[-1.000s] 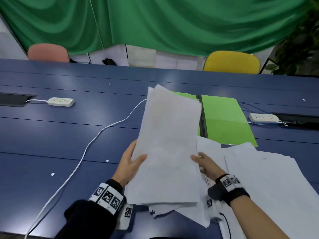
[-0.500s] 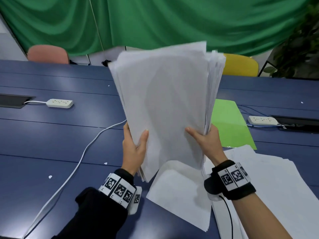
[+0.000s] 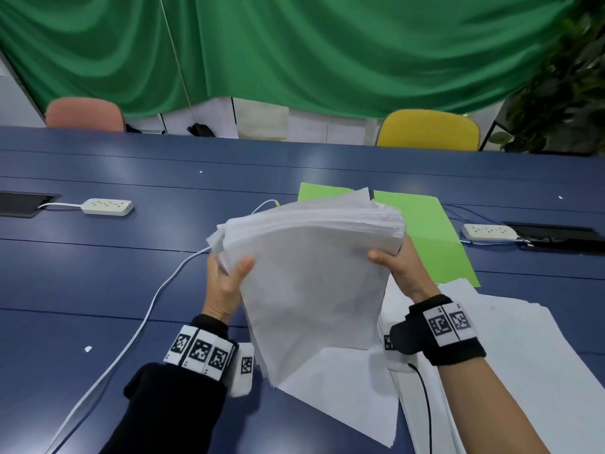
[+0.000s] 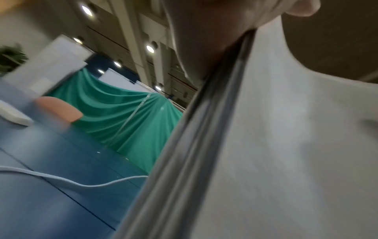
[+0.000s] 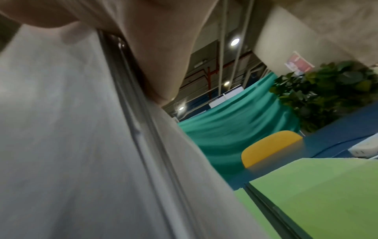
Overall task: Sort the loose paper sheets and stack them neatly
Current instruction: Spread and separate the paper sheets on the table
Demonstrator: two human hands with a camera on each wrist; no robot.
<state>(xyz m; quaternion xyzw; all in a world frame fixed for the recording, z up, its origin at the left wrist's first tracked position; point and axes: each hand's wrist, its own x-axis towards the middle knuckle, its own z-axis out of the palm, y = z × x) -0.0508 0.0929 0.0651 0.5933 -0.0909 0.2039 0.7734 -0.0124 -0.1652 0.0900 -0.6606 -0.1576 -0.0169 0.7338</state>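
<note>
A thick bundle of white paper sheets (image 3: 311, 273) stands tilted above the blue table (image 3: 98, 273), its lower corner down near loose sheets. My left hand (image 3: 226, 283) grips its left edge, thumb on the near face. My right hand (image 3: 399, 267) grips the right edge the same way. The left wrist view shows the bundle's edge (image 4: 194, 145) pinched under my thumb (image 4: 204, 40). The right wrist view shows the paper (image 5: 71, 145) against my palm. More loose white sheets (image 3: 510, 362) lie spread on the table at the right, and one sheet (image 3: 343, 398) lies under the bundle.
An open green folder (image 3: 425, 231) lies behind the bundle. White power strips sit at the left (image 3: 107, 206) and right (image 3: 489, 231), and a white cable (image 3: 137, 329) runs across the table. A pink chair (image 3: 83, 114) and a yellow chair (image 3: 429, 129) stand behind.
The bundle was lifted upright from lying flat, then lowered and tipped away from me. Both hands kept their grip on its side edges.
</note>
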